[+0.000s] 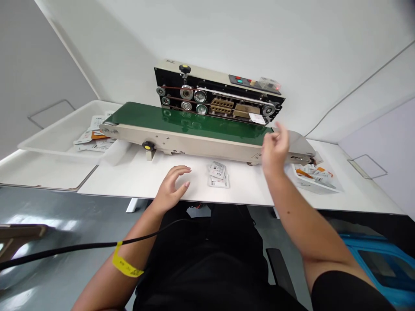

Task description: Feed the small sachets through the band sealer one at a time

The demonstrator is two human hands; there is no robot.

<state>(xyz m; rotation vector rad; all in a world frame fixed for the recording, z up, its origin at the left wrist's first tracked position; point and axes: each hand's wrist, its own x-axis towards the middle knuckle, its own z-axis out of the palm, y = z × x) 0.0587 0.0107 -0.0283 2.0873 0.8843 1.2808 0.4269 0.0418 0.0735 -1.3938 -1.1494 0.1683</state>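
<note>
White sachet point(257, 118) sat at right end of machine point(220, 93), pass apparently barely begun; table sachets point(218, 170), right bin's point(311, 186) stock seemingly left, left bin's point(48, 144) likely done. Right hand's point(275, 144) fingers half-curled, left hand's point(173, 185) parted, both apparently empty.

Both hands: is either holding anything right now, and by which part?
Nothing that I can see. The left hand is open and empty; no packet shows in the right hand's curled fingers. The nearest packet sits apart from it.
</note>
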